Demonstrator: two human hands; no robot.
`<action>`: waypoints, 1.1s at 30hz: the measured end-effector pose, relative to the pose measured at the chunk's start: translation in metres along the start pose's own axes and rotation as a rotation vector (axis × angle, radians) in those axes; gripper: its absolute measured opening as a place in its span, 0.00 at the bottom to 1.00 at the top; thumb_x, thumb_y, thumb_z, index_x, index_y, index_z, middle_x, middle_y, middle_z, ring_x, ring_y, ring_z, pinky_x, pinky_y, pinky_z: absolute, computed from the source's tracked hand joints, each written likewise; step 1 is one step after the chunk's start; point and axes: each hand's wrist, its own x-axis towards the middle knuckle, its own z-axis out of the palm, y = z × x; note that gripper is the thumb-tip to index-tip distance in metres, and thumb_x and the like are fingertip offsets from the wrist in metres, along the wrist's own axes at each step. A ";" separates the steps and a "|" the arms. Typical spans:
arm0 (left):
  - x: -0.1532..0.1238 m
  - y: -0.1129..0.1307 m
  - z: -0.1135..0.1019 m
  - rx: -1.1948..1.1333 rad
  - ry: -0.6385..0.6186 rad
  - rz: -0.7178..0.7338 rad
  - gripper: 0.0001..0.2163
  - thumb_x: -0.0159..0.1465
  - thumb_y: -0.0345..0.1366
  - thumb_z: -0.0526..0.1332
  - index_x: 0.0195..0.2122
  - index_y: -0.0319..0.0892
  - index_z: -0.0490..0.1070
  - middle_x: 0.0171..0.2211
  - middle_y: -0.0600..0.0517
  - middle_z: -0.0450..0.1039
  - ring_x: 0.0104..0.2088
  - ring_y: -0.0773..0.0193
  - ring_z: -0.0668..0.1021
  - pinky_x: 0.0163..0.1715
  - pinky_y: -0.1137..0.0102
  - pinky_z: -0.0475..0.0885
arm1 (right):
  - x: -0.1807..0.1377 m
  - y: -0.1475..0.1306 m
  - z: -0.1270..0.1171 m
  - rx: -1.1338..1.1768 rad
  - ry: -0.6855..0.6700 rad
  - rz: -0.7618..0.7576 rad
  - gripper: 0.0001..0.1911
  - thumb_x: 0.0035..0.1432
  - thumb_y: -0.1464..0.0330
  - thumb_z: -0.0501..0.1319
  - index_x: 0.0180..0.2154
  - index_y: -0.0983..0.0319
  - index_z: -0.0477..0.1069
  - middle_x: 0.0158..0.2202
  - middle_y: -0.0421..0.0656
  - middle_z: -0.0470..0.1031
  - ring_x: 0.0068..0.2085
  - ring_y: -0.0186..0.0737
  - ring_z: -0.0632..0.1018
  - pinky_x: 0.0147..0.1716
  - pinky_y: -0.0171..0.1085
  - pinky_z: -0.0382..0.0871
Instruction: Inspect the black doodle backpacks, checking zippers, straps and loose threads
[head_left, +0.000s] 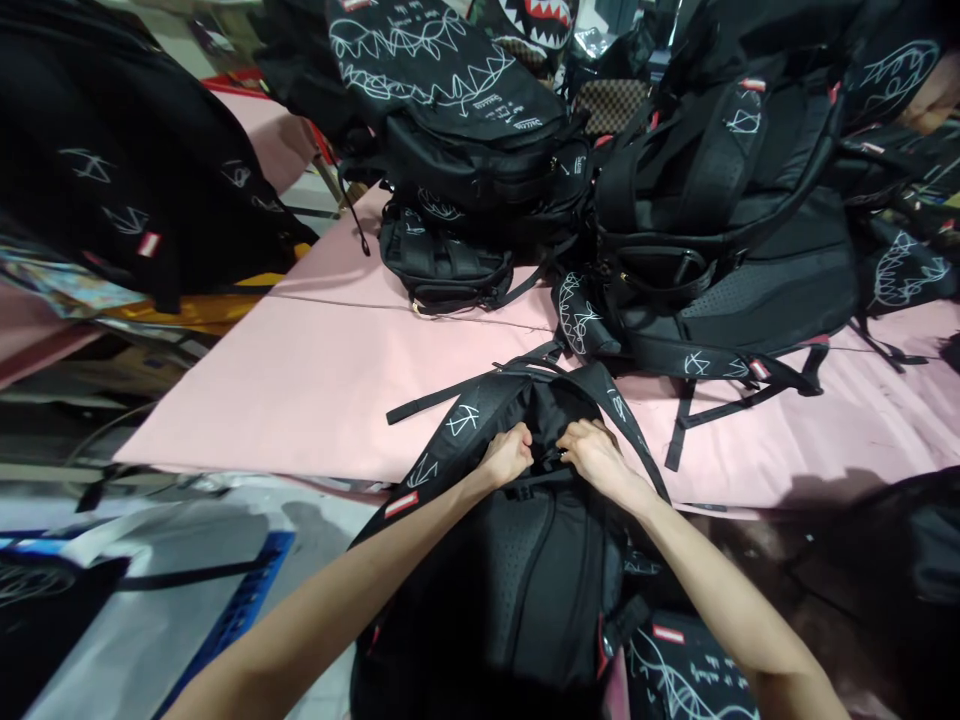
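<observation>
A black backpack [525, 590] with a dotted padded panel lies in front of me, its upper part resting on the pink table edge. Its straps, one with white scribbles and a red-and-white label, spread to both sides. At the open top, my left hand [510, 455] is closed, its fingers curled at the left side of the dark opening. Opposite it, my right hand [592, 452] pinches at the right side of the same opening. Whatever lies between the fingers of either hand is too dark and small to make out.
Black backpacks with white scribbles pile up on the pink table [300, 390], including a stack [480, 150] at the back and a large backpack [720, 220] at right. More bags hang at left and lie below right. A blue plastic crate [232, 610] stands on the floor.
</observation>
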 end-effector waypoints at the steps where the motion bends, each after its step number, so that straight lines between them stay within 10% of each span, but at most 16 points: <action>1: 0.000 -0.001 0.000 -0.018 0.006 -0.001 0.09 0.49 0.25 0.54 0.31 0.43 0.61 0.19 0.60 0.65 0.22 0.70 0.69 0.26 0.75 0.61 | 0.004 -0.001 0.000 -0.016 -0.013 -0.013 0.01 0.56 0.72 0.61 0.33 0.62 0.71 0.34 0.42 0.70 0.40 0.39 0.68 0.40 0.36 0.57; 23: -0.003 0.002 -0.003 -0.001 0.005 -0.052 0.09 0.52 0.25 0.55 0.34 0.41 0.65 0.24 0.56 0.71 0.25 0.70 0.73 0.28 0.76 0.64 | 0.017 -0.007 0.007 -0.078 -0.106 0.007 0.05 0.58 0.71 0.57 0.33 0.62 0.72 0.34 0.44 0.72 0.39 0.40 0.71 0.44 0.37 0.59; 33: 0.000 0.022 0.004 0.305 -0.100 -0.137 0.11 0.52 0.43 0.64 0.23 0.39 0.72 0.28 0.42 0.75 0.38 0.53 0.77 0.34 0.69 0.66 | -0.006 -0.004 0.002 -0.142 -0.044 0.043 0.04 0.58 0.73 0.57 0.32 0.62 0.70 0.34 0.44 0.70 0.40 0.43 0.70 0.40 0.40 0.62</action>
